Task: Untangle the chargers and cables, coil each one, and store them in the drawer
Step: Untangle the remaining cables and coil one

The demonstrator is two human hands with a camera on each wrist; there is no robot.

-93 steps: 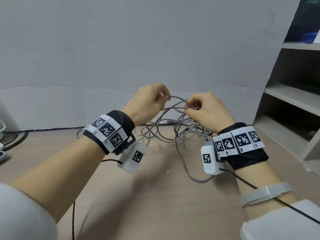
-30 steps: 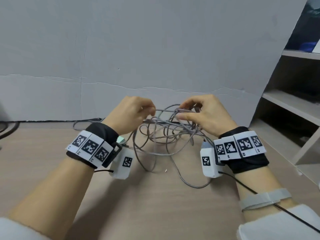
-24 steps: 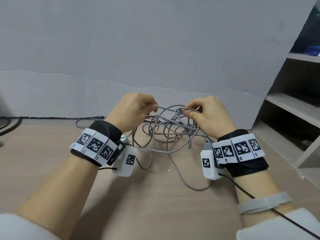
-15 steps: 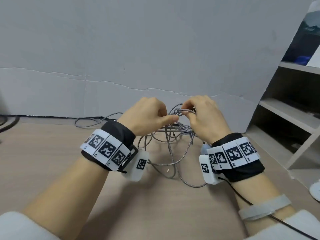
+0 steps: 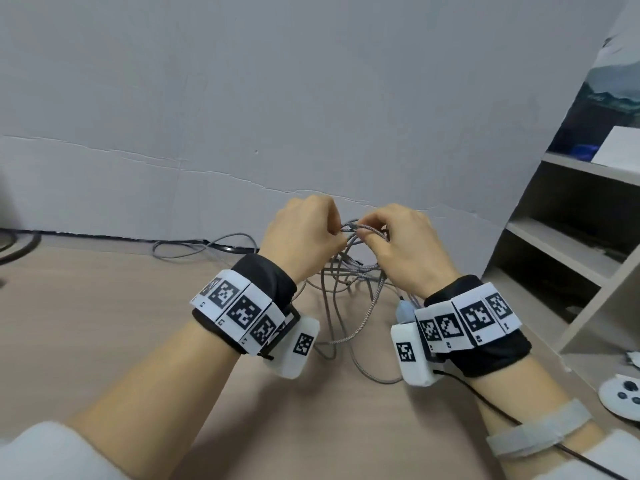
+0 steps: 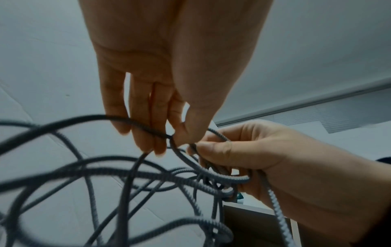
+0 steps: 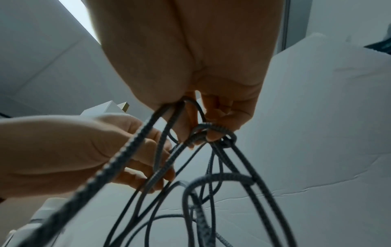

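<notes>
Braided grey cables [image 5: 349, 271] lifted off table [image 5: 104, 323], frame centre. Left hand [image 5: 304, 237] and right hand [image 5: 405, 251] closed in from wider apart, both pinching strands at one knot; untangling unfinished, nothing coiled.

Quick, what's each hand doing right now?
Left hand: pinching a strand of the tangled gray cables.
Right hand: gripping several cable loops.

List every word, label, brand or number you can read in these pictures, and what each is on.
No words or numbers can be read.
Left wristband: black-and-white square code markers, no letters.
Right wristband: the same kind of markers; tiny marks at the tile edges, too small to read.
White wrist camera housings: one code marker each.
Picture on the shelf unit: faint print, too blurred to read.
</notes>
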